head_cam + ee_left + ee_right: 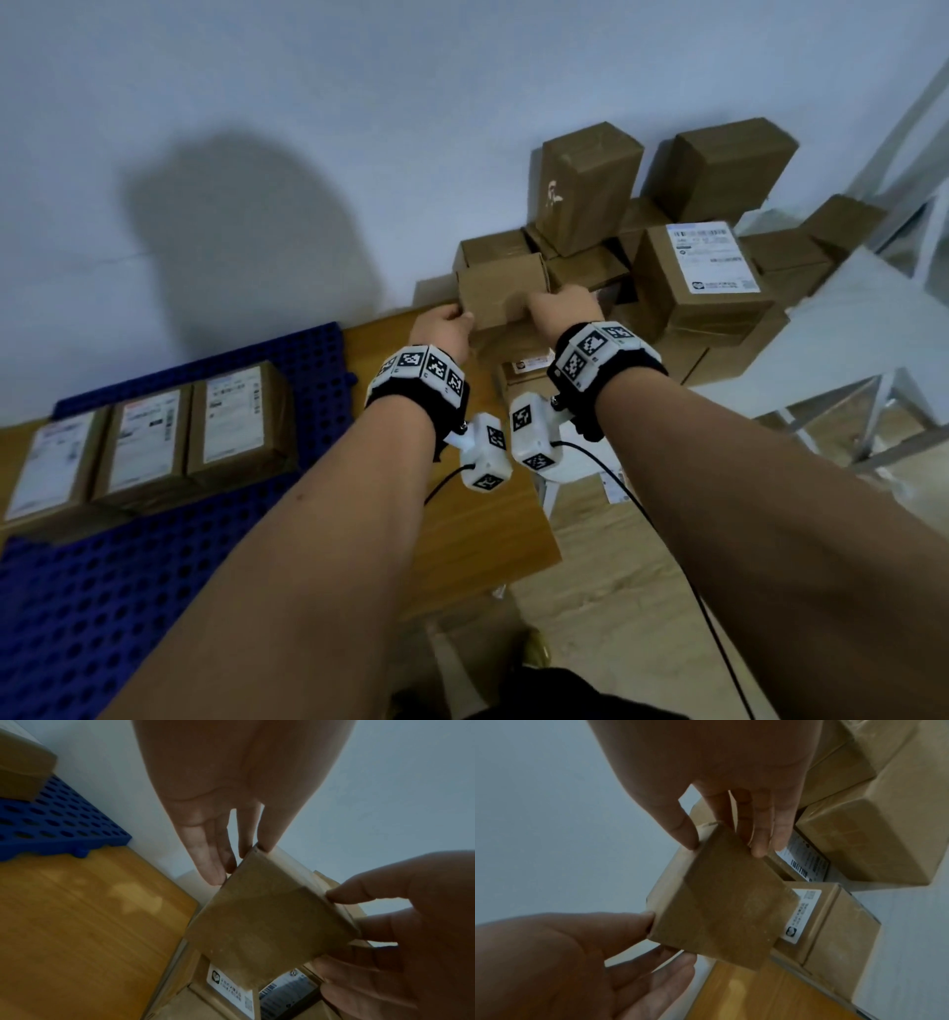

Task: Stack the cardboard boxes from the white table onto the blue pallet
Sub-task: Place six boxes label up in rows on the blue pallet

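I hold a small plain cardboard box [500,293] between both hands at the left edge of the box pile [703,277] on the white table [847,329]. My left hand [462,321] grips its left side, thumb on the top edge and fingers [216,870] along the face. My right hand [544,303] pinches the right side, thumb [686,835] on one face and fingers [759,845] on the other. The box [257,927] is tilted over labelled boxes [805,921] beneath it. The blue pallet [128,591] lies lower left with three labelled boxes [149,442] in a row.
A wooden board [462,539] lies between the pallet and the white table. Several boxes are stacked against the wall [308,103], some upright at the top of the pile. A metal frame [904,128] stands at the far right. Cables hang from my wrist cameras.
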Tool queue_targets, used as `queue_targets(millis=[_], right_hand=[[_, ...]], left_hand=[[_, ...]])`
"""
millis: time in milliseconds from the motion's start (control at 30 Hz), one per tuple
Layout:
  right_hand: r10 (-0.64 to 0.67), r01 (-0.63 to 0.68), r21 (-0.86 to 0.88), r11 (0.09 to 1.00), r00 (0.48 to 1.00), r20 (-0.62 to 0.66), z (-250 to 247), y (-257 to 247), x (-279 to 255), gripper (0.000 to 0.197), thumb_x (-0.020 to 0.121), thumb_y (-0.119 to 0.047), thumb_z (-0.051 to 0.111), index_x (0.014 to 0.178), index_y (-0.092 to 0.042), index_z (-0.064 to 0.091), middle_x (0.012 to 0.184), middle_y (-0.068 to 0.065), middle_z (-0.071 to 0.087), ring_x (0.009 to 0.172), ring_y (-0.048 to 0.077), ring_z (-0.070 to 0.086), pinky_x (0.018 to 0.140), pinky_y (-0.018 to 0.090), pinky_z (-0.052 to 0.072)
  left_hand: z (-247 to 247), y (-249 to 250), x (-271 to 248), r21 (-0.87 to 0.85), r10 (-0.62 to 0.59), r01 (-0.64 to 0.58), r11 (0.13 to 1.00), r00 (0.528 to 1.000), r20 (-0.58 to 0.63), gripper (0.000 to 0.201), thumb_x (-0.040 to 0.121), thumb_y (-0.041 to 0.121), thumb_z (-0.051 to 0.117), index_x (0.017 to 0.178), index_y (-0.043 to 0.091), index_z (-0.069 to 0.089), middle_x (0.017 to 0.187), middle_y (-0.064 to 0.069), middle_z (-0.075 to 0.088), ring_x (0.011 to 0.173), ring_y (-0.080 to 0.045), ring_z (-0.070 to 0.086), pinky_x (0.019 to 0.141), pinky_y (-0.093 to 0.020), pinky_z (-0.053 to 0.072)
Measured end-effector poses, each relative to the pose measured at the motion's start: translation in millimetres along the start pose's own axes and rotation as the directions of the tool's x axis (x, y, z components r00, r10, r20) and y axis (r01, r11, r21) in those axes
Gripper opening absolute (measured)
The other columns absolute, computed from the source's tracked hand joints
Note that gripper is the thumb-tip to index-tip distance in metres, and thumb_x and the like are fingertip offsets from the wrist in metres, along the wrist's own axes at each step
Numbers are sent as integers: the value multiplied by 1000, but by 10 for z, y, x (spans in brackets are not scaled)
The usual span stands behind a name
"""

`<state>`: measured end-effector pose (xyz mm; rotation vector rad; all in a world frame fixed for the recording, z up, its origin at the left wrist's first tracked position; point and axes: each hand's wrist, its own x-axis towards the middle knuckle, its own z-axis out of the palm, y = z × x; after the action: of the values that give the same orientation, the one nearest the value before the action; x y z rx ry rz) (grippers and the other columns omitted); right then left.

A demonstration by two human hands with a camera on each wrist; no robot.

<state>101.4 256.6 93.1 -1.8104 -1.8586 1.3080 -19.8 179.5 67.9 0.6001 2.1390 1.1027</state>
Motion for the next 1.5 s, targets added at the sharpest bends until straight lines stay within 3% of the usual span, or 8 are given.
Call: queue_targets(millis=[167, 367, 567, 767, 933, 1200, 1367, 1500], right_hand=[[-37, 40, 60, 997, 999, -39, 225, -57, -232, 58, 91, -48, 46, 132, -6, 51, 130, 15, 56, 113, 34, 56, 86, 37, 45], [-28, 28, 30, 999, 1000, 12, 522, -88, -672, 89, 87, -77, 23, 138, -8, 47, 136, 13, 55, 120, 31, 54, 98, 40, 40], [2, -3, 19, 1000, 997, 71, 981, 47, -1264, 66, 89, -55, 45, 134, -7, 50, 133, 16, 54, 111, 33, 54, 93, 37, 42], [-21, 21, 2, 1000, 988, 154, 1525, 179, -1963, 42, 85, -41, 50, 112, -10, 59, 112, 14, 61, 97, 33, 58, 83, 38, 47], [-30, 41, -39, 998, 970, 240, 2039, 274, -2428, 35, 80, -36, 55, 102, -9, 57, 95, 13, 61, 82, 31, 57, 66, 35, 47], [-97, 182, -182, 966, 913, 397, 2843, 123, -2974, 19, 81, -27, 56, 72, -11, 53, 83, 13, 60, 75, 30, 58, 67, 35, 48], [-93, 259, -273, 926, 861, 500, 3316, -85, -3187, 21, 87, -26, 54, 72, -11, 48, 75, 9, 55, 72, 29, 56, 65, 35, 45], [-114, 324, -296, 899, 823, 556, 3667, -250, -3231, 25, 90, -24, 54, 69, -12, 47, 71, 6, 52, 75, 29, 56, 64, 32, 44]], left_hand=[[-261, -260, -139, -188, -67, 65, 980, 998, -1, 38, 84, -7, 63, 121, 4, 63, 102, -11, 66, 95, -27, 65, 91, -41, 54], [-766, -651, -534, -55, -22, 19, 998, 998, -52, 38, 72, -14, 68, 105, 6, 62, 95, -5, 64, 97, -25, 63, 87, -34, 53], [-1290, -1159, -979, -45, -7, 6, 999, 1000, -23, 49, 75, -19, 60, 115, 9, 62, 98, -5, 65, 92, -18, 59, 79, -25, 49], [-1780, -1730, -1410, -394, -170, 175, 902, 984, 47, 28, 98, 1, 42, 121, 4, 58, 113, -25, 62, 90, -29, 61, 72, -32, 57], [-2174, -2243, -1710, -308, -241, 231, 923, 971, 6, 24, 93, 36, 59, 84, 14, 57, 110, -16, 67, 100, -31, 65, 89, -44, 55], [-2921, -2910, -2082, -207, -277, 242, 948, 947, -164, 28, 90, 41, 61, 95, 13, 62, 93, -8, 65, 94, -29, 66, 88, -44, 55], [-3344, -3148, -2158, -101, -304, 288, 952, 928, -216, 27, 94, 38, 55, 98, 13, 64, 93, -7, 63, 97, -30, 64, 90, -42, 54], [-3633, -3265, -2100, -12, -322, 330, 944, 911, -256, 22, 96, 35, 51, 94, 16, 62, 89, -8, 63, 82, -27, 60, 75, -32, 49]])
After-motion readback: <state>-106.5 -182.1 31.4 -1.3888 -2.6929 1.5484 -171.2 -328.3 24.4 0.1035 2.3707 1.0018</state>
